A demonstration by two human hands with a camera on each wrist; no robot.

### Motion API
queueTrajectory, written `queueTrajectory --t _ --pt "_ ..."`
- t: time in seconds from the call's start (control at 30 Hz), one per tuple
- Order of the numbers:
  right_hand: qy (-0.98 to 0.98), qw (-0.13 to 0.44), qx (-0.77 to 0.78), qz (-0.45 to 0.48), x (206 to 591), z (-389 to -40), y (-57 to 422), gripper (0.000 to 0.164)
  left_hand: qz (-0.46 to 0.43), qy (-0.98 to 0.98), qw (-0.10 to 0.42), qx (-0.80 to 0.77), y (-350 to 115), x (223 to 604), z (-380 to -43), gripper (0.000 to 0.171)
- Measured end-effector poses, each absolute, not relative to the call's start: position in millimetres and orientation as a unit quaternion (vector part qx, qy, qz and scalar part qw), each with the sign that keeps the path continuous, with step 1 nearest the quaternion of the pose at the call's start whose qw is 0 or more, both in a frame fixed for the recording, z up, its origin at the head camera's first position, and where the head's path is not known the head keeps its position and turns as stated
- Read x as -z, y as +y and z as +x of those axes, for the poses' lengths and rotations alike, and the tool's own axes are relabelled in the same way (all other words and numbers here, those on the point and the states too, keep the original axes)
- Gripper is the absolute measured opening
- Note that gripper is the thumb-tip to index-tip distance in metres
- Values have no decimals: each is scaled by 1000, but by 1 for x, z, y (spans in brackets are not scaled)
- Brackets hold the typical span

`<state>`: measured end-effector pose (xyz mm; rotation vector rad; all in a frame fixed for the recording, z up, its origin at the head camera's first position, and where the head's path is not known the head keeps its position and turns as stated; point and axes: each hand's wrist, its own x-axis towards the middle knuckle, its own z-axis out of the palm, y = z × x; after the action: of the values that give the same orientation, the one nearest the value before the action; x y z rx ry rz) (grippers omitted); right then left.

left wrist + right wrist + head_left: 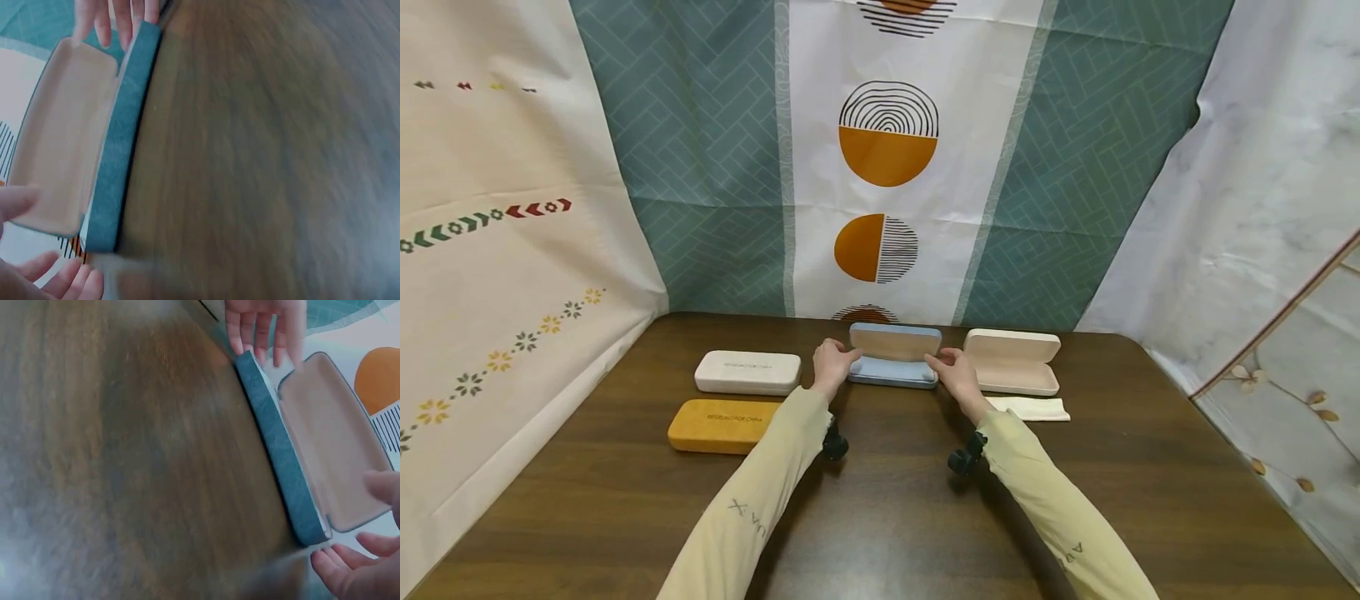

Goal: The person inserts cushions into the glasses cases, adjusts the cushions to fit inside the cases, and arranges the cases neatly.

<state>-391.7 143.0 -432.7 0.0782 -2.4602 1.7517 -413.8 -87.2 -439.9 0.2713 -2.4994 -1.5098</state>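
One blue glasses case: on the bench near its far edge, between left hand and right hand, long side facing the person.
Left grip: at the case's left end, thumb and fingers apart around the corner, clamped on nothing that shows.
Right grip: at the right end, likewise spread, thumb apart from the fingers; whether fingertips touch the shell, I cannot tell.
Blue shell: looks light and stiff, probably a hard core under a faintly grained, leather-like skin; not very slippery, hardly fragile.
End walls: judged the surest hold, one hand at each end, so the base stays level.
Lid: raised, leaning back at the hinge; best moved by its rim, as pulling there alone could tip so light a case.
Lid lining: pinkish beige, smooth, rounded at the corners.
Pale blue insert: in the base, apparently a folded cloth, likely soft and limp.
Cream glasses case: beside the right hand, also with its lid up, boxy and rounded.
White cloth: a flat folded strip just in front of the cream one.
White glasses case: closed, lettered, left of the left hand.
Mustard glasses case: closed, lettered, suede-like, partly behind the left sleeve.
Bench top: dark, glossy wood grain.
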Motion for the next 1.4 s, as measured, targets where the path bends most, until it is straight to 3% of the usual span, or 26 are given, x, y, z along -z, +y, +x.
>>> queueTrajectory --t 0.1,0.23,0.53,0.7,1.0,1.4 --pt "-826 63 -560 -19 413 -379 132 65 102 -817 103 558 -75 408 -384 58" --pt "-816 68 -573 -33 402 -374 124 65 112 -782 109 603 -67 401 -376 68" --pt "-805 60 -586 -65 401 -380 110 66 130 -742 118 647 -60 402 -382 63" --pt "-809 99 -576 -58 421 -401 109 72 140 -746 119 640 -60 401 -385 58" --pt "-808 111 -571 -91 401 -382 103 59 141 -743 146 638 -55 403 -382 59" --pt "-788 100 -604 -61 411 -377 108 64 127 -727 157 656 -54 407 -371 54"
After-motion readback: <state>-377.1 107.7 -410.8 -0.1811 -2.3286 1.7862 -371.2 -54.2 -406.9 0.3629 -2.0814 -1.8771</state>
